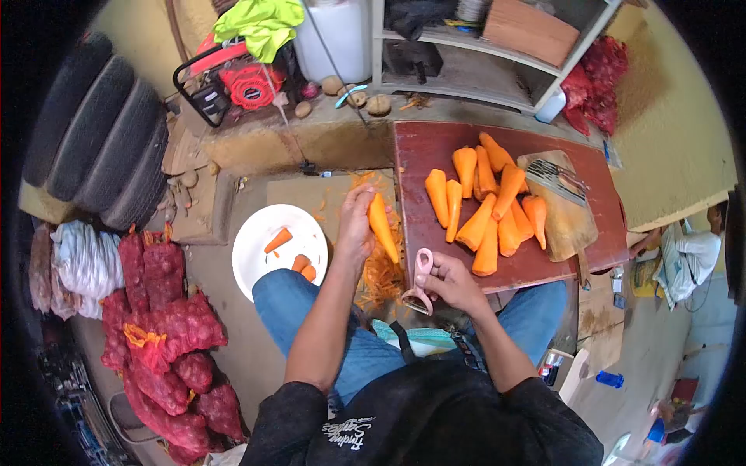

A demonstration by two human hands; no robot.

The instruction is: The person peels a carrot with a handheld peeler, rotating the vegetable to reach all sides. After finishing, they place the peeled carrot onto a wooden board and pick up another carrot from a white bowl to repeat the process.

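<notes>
My left hand (357, 225) is closed around a bright orange carrot (382, 228), its narrow end pointing down toward me. Between the thumb and fingers of my right hand (454, 281) is a pink peeler (422, 273), held a little apart from the carrot. Orange peelings (381, 281) lie heaped on the floor below. To the right, a pile of smooth carrots (487, 208) rests on a red table (420, 147). A white basin (250, 233) on the left contains a few darker carrots (277, 240).
A wooden board (571, 221) with a grater (557, 179) lies on the table. Red mesh sacks (167, 334) are piled at the left, below stacked tires (109, 132). A red machine (249, 85) and a shelf (466, 43) stand at the back. Another person (691, 252) is at far right.
</notes>
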